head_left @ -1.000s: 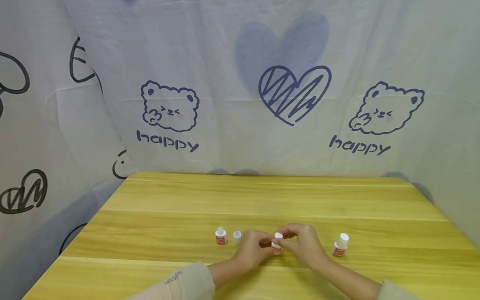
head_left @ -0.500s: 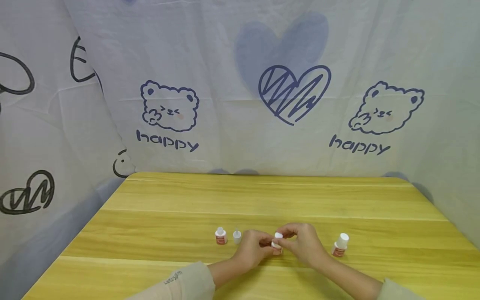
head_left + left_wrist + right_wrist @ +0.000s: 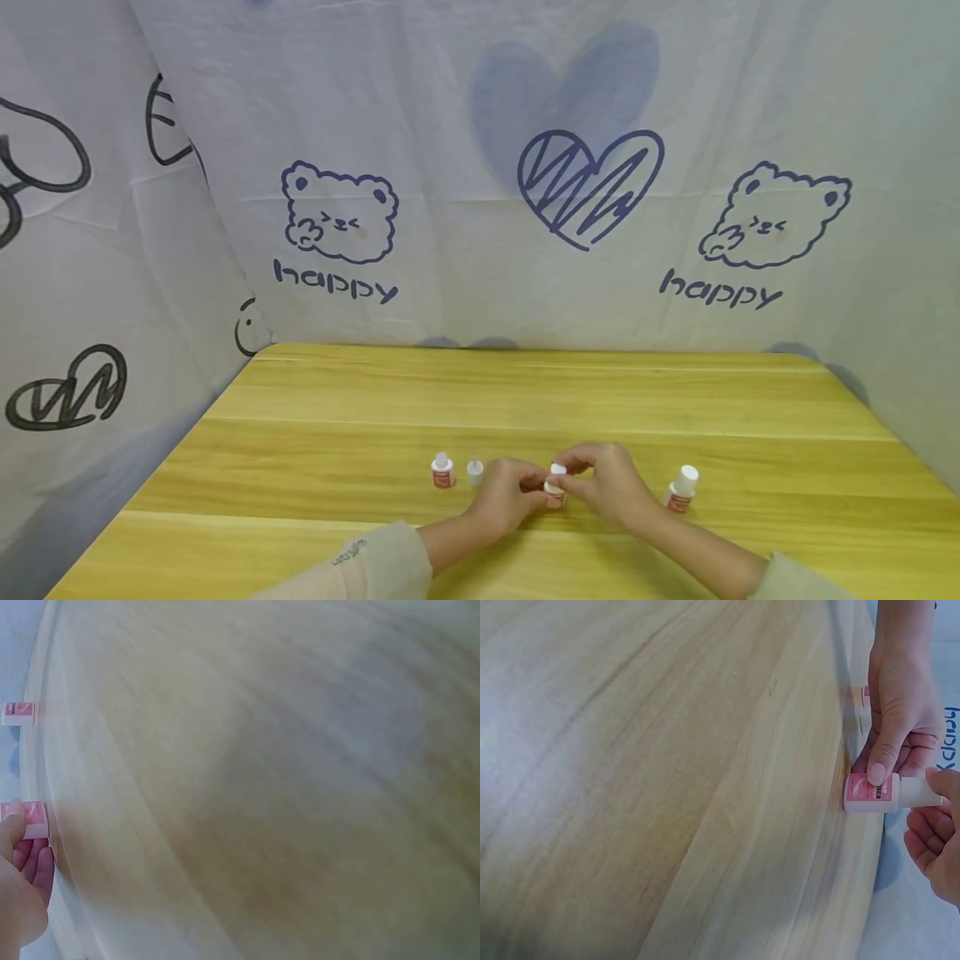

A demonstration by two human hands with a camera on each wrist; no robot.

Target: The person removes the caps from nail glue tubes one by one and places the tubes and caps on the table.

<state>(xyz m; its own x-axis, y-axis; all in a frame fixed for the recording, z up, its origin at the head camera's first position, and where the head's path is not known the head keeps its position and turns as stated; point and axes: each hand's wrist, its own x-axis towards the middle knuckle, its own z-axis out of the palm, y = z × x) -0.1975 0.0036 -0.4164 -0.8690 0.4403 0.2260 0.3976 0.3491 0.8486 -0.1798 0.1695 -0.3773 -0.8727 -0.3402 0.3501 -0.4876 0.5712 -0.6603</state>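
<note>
In the head view, a small white bottle with a red-pink label stands upright on the table between my hands. My left hand grips its body, the thumb lying over the label in the right wrist view. The white cap sits on the bottle's neck, and my right hand pinches it between thumb and fingers. Left of my hands stands an uncapped bottle of the same kind. Beside it, a loose white cap rests with its thin brush stem pointing up.
A third bottle, capped, stands to the right of my right hand. The wooden table reaches back to a white cloth printed with bears and hearts. Another printed cloth hangs along the left side.
My hands and the held bottle keep almost the same place and pose. The left cloth's printed drawings have drifted to the right, and a dark cable by the table's left edge is out of sight.
</note>
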